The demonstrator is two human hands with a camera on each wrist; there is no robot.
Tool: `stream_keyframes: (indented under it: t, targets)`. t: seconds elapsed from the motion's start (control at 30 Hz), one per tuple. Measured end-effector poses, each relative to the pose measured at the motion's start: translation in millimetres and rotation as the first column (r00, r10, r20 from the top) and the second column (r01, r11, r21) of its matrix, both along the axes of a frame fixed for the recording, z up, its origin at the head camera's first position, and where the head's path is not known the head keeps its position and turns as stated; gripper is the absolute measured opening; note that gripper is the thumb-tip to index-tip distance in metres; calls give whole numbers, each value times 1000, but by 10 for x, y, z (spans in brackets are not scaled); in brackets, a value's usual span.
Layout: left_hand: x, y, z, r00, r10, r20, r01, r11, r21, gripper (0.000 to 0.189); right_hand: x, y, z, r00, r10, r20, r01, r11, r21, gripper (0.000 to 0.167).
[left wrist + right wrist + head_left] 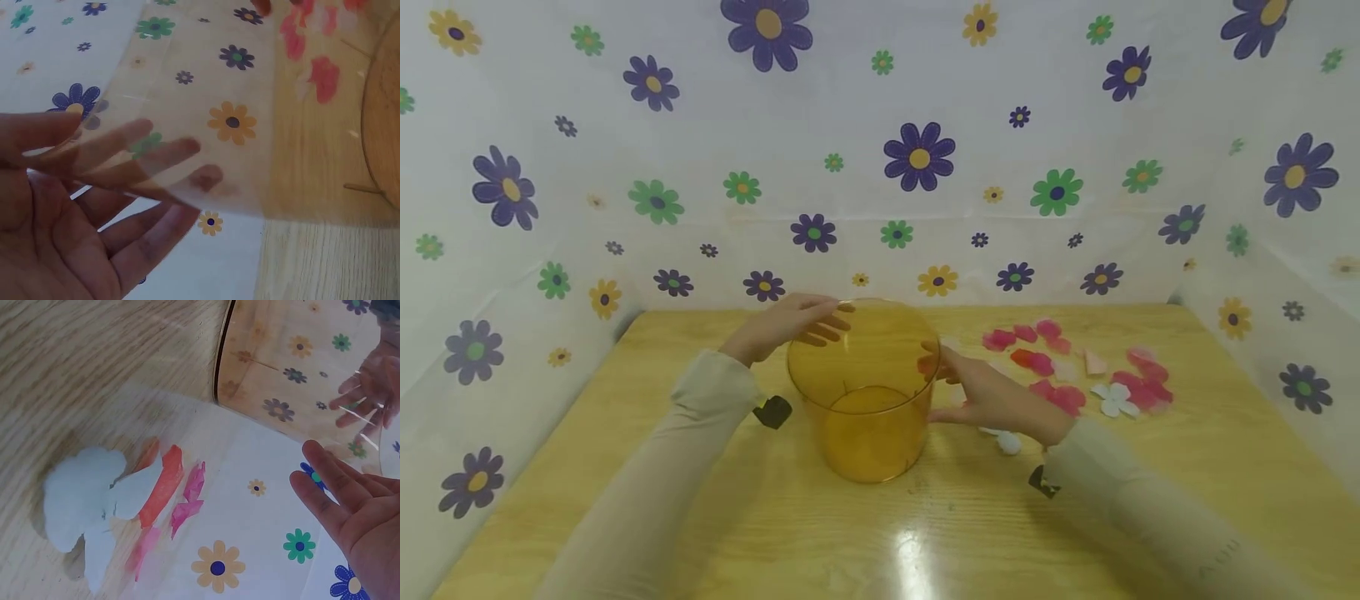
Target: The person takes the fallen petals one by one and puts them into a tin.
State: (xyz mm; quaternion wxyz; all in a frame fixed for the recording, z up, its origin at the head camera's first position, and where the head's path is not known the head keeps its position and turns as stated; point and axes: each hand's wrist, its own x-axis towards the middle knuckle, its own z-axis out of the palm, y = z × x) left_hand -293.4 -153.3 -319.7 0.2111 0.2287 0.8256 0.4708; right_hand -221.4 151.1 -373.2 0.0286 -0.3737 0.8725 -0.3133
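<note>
Amber tub (876,446) stands upright on the tabletop (842,542), axis vert., btwn L fingers (156,244), loose at its upper rim, & R fingers (320,499), extended by its R wall, neither visibly gripping, contact unclear.

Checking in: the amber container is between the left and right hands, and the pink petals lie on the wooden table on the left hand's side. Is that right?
Not quite: the head view shows the pink petals on the side of the right hand, not the left hand. They do lie on the wooden table, and the amber container is between the hands.
</note>
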Motion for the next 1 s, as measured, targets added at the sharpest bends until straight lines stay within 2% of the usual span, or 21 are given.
stream_keyframes:
  t: [0.07,0.13,0.33,0.57,0.7,0.8,0.9,1.0]
  targets:
    - [-4,-1,-25,1000,-12,-2,12,1000,-29,49,-2,-22,-14,1000,2,13,-2,1000,-2,86]
    - [31,-6,-29,1000,3,-16,-3,999,-49,49,-1,-39,-24,1000,0,31,0,1000,-1,85]
    - [236,-31,2,996,60,-60,-66,992,-105,49,50,-59,-24,998,13,62,-15,999,28,87]
    - [447,-61,85,993,102,-62,-110,982,-152,47,78,-21,19,998,68,5,-68,996,65,85]
    - [501,-100,147,982,110,-152,-137,974,-181,42,-47,152,108,1000,7,-4,-7,997,79,64]
    - [527,-116,186,958,138,-253,-189,963,-191,34,-232,404,179,996,-94,-5,94,991,99,46]
    - [559,-99,218,930,181,-321,-253,947,-199,29,-453,704,182,976,-218,-8,216,960,176,39]
    - [601,-69,222,911,231,-342,-312,928,-204,27,-617,971,135,951,-309,-22,302,908,290,36]
